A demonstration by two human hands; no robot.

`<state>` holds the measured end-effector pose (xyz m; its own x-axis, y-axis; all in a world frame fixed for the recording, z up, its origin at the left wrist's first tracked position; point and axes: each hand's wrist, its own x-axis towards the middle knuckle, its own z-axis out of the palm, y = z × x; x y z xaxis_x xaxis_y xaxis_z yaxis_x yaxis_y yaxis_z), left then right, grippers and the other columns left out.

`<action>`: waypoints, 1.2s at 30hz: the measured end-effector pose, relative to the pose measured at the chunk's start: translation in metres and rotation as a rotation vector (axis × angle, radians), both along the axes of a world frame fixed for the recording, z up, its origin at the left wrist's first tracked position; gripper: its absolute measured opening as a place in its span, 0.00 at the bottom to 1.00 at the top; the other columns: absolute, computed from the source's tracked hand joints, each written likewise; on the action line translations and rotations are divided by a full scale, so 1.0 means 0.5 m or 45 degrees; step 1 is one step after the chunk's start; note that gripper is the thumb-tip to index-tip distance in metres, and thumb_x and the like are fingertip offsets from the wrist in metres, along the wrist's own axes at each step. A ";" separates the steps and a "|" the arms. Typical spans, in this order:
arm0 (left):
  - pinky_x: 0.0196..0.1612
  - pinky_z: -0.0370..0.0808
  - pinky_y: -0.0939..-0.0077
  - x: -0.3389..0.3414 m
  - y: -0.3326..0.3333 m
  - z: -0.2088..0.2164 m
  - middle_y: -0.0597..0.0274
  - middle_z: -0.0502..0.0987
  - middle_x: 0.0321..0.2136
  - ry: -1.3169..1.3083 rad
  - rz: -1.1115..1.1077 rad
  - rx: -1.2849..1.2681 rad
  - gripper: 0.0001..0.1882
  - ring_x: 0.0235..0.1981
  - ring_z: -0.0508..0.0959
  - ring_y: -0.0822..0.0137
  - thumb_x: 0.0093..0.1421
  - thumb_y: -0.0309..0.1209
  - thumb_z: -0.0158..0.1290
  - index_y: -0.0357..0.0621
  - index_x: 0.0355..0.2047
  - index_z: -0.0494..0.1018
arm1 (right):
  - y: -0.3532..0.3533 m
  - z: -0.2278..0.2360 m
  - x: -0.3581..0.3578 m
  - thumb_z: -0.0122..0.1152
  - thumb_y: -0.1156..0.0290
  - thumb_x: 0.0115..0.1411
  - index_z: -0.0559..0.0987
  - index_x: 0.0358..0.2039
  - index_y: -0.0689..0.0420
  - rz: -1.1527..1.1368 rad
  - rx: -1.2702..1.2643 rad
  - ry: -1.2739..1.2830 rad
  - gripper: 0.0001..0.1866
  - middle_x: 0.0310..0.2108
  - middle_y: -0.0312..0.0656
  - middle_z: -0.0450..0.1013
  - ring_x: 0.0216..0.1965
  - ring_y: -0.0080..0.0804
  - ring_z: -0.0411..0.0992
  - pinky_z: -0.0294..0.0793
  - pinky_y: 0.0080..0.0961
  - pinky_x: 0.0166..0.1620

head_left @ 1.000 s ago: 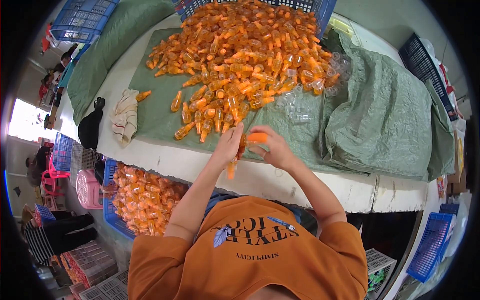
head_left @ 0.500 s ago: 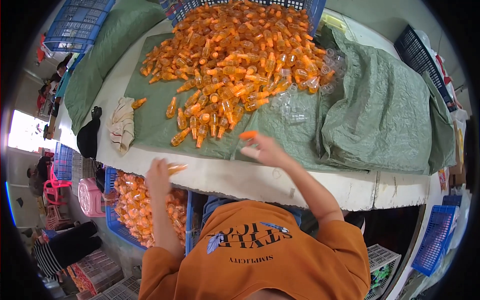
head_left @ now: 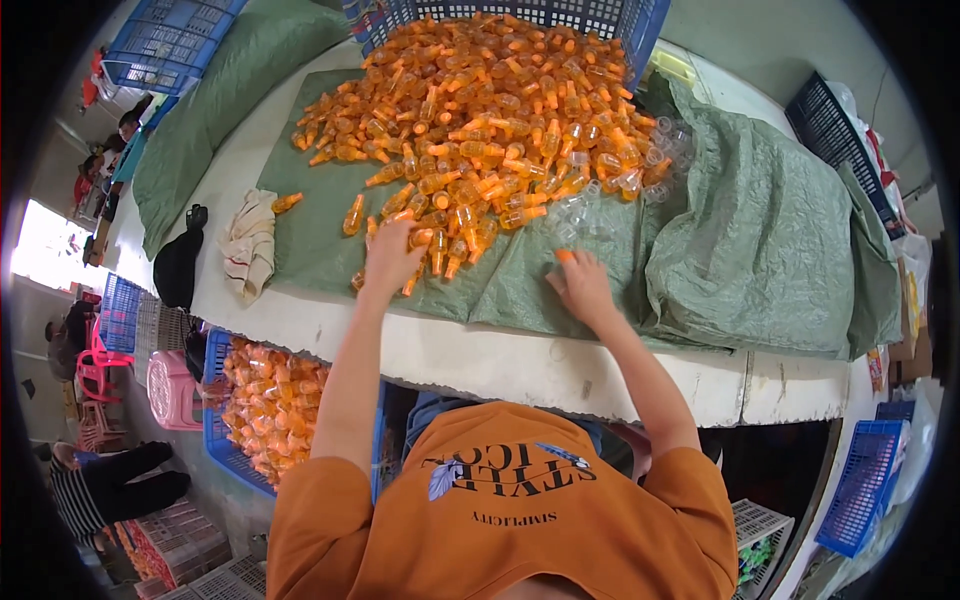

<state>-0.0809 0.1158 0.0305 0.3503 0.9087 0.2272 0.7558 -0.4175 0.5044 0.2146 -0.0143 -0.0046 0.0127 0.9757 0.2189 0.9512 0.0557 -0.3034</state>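
A large heap of small clear bottles with orange contents and orange tops (head_left: 500,110) lies on a green woven sheet (head_left: 320,240). At the heap's near left edge, my left hand (head_left: 393,258) has its fingers closed around a small orange bottle (head_left: 421,238), which is partly hidden. My right hand (head_left: 585,287) is closed over the sheet to the right, with a small orange piece, perhaps a cap (head_left: 565,256), at its fingertips. Just beyond that hand lie several clear plastic covers (head_left: 585,215).
A blue crate (head_left: 640,45) stands behind the heap. Below the table's left front, another blue crate (head_left: 215,435) is filled with orange bottles. A crumpled cloth (head_left: 250,245) and a black item (head_left: 180,265) lie at left; folded green sheeting (head_left: 760,230) covers the right.
My left hand has moved from above the lower crate, where it had a bottle, up to the heap and closed on another. My right hand has shifted right, toward the clear covers.
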 end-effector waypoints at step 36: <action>0.27 0.69 0.66 0.173 -0.142 0.037 0.54 0.73 0.28 -0.734 -0.046 -0.602 0.16 0.21 0.73 0.64 0.62 0.41 0.41 0.37 0.34 0.64 | -0.024 0.083 -0.159 0.67 0.67 0.46 0.68 0.36 0.61 -0.009 -0.386 1.798 0.21 0.25 0.38 0.70 0.21 0.21 0.69 0.66 0.18 0.22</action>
